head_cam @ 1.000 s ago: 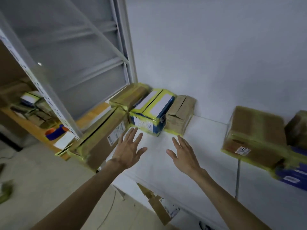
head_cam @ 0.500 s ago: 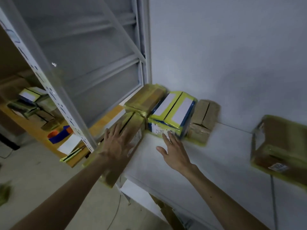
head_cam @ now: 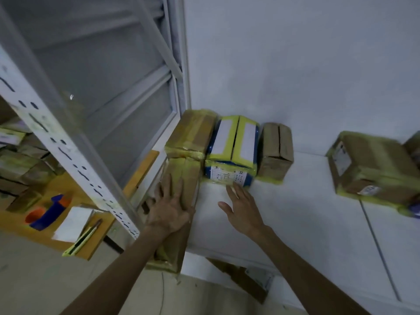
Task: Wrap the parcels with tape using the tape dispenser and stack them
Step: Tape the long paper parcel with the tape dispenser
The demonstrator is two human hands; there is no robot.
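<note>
Stacking seems the step in hand. Left hand [head_cam: 169, 209], grip wide and flat, presses the long brown parcel [head_cam: 184, 171], which overhangs the bench [head_cam: 295, 212] edge. Right hand [head_cam: 243, 205], wide and holding nothing, meets the blue-and-yellow parcel [head_cam: 234, 144] by the wall [head_cam: 295, 64]. Sliding the long parcel fully onto the bench, square to its neighbour, should steady it.

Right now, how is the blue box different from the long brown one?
The blue box has white panels; the long brown box is plain cardboard. The blue box sits on the table; the long brown box overhangs its edge. The left hand lies flat on the long brown box; the right hand just reaches the blue box. Both have yellow tape.
</note>
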